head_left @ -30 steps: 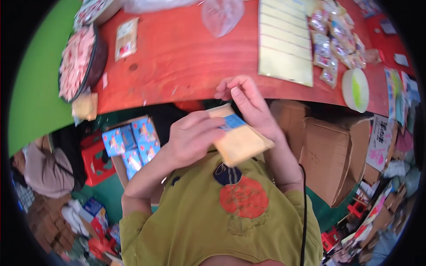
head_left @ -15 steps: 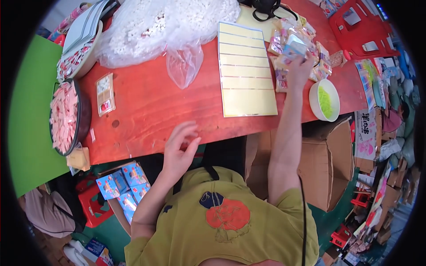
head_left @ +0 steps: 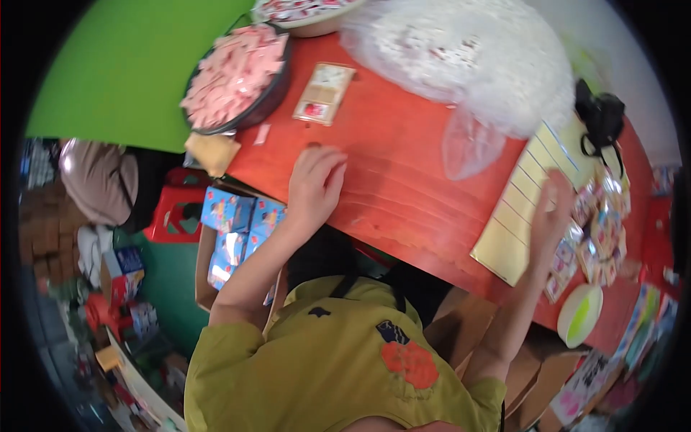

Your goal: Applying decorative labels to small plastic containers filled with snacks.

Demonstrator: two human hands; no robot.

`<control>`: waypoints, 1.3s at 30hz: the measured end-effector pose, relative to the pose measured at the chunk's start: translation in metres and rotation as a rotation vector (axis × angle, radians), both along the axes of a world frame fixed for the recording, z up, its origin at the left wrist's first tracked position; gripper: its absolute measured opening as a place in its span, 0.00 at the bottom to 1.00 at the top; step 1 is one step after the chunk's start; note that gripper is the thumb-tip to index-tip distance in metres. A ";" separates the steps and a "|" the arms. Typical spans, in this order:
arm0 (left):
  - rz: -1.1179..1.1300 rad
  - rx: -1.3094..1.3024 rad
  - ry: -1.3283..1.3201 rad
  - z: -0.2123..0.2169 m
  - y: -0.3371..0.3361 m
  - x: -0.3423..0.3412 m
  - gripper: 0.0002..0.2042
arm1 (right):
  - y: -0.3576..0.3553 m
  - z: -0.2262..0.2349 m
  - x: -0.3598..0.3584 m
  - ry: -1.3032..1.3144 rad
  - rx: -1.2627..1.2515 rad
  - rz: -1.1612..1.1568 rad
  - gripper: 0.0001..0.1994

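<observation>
My left hand (head_left: 314, 183) is above the front part of the red table, just short of a small clear packet (head_left: 324, 93) with white pieces and a red-and-white piece in its sections. Its fingers are loosely bent with the thumb apart, and nothing shows in them. Over the right side of a yellow lined sheet (head_left: 520, 209) is my right hand (head_left: 553, 209), blurred by motion, so its grip is unclear. Beside that hand lies a pile of small filled packets (head_left: 601, 230).
A dark basin of pink sachets (head_left: 234, 79) sits at the left edge, near a bowl of red-and-white sachets (head_left: 309, 25). A big clear bag of white pieces (head_left: 475, 50) lies at the back. A bowl with green strips (head_left: 580, 315) stands right; a carton holds blue boxes (head_left: 232, 241) below.
The view has swung left, so the table appears shifted right. My right hand has drawn back from the packets to over the sheet. My left hand is now closer to the small packet.
</observation>
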State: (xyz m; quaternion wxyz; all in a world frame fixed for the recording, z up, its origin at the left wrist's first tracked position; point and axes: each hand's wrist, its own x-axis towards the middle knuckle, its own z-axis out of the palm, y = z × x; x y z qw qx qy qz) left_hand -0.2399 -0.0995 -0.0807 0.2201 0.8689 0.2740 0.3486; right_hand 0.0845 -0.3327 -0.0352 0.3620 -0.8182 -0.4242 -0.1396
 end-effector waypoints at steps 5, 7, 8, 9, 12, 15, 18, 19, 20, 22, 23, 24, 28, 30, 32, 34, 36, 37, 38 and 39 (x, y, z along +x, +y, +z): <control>0.213 0.302 0.097 -0.006 0.070 0.011 0.14 | 0.134 -0.029 -0.125 0.103 -0.054 0.560 0.11; 0.260 0.255 0.100 -0.011 0.085 0.021 0.17 | 0.182 -0.043 -0.142 0.110 -0.038 0.608 0.12; 0.296 0.204 0.101 -0.014 0.090 0.027 0.20 | 0.203 -0.049 -0.147 0.139 -0.019 0.596 0.12; 0.382 0.206 0.155 -0.019 0.094 0.033 0.21 | 0.225 -0.054 -0.149 0.133 -0.017 0.591 0.12; 0.343 0.223 0.210 -0.032 0.099 0.031 0.21 | 0.276 -0.062 -0.152 0.223 0.038 0.487 0.14; 0.259 0.222 0.182 -0.034 0.079 0.027 0.25 | 0.288 -0.069 -0.150 0.170 0.082 0.457 0.15; 0.154 0.197 0.208 -0.018 0.033 0.026 0.25 | 0.264 -0.069 -0.148 0.131 -0.191 0.371 0.14; 0.135 0.188 0.203 -0.014 0.017 0.022 0.25 | 0.246 -0.068 -0.152 0.049 -0.172 0.359 0.14; 0.103 0.195 0.206 -0.011 0.000 0.018 0.25 | 0.228 -0.068 -0.156 -0.034 -0.158 0.348 0.13; 0.036 0.192 0.191 -0.006 -0.032 0.014 0.25 | 0.193 -0.063 -0.162 -0.050 -0.189 0.306 0.13; 0.001 0.194 0.226 -0.005 -0.046 0.010 0.26 | 0.174 -0.060 -0.164 -0.046 -0.198 0.328 0.12; -0.037 0.200 0.260 -0.004 -0.058 0.008 0.27 | 0.158 -0.058 -0.163 -0.042 -0.205 0.347 0.12; -0.119 0.189 0.349 0.005 -0.077 0.005 0.32 | 0.106 -0.046 -0.146 0.067 -0.116 0.342 0.20; -0.143 0.171 0.373 0.020 -0.081 0.003 0.33 | 0.073 -0.038 -0.126 0.065 -0.193 0.243 0.26; -0.147 0.263 0.335 0.038 -0.083 0.009 0.33 | 0.034 -0.038 -0.106 -0.066 -0.168 -0.068 0.28; -0.187 0.195 0.287 0.045 -0.089 0.026 0.30 | -0.003 -0.048 -0.098 0.035 -0.267 -0.172 0.33; -0.374 0.003 0.135 0.048 -0.096 0.059 0.27 | -0.032 -0.062 -0.104 -0.035 -0.498 -0.238 0.36; -0.386 0.007 0.136 0.041 -0.098 0.080 0.27 | -0.038 -0.062 -0.113 0.036 -0.514 -0.223 0.40; -0.445 -0.278 0.102 0.028 -0.100 0.102 0.25 | -0.042 -0.060 -0.122 0.041 -0.510 -0.230 0.40; -0.501 -0.566 0.071 0.015 -0.102 0.123 0.23 | -0.045 -0.056 -0.133 0.045 -0.510 -0.179 0.41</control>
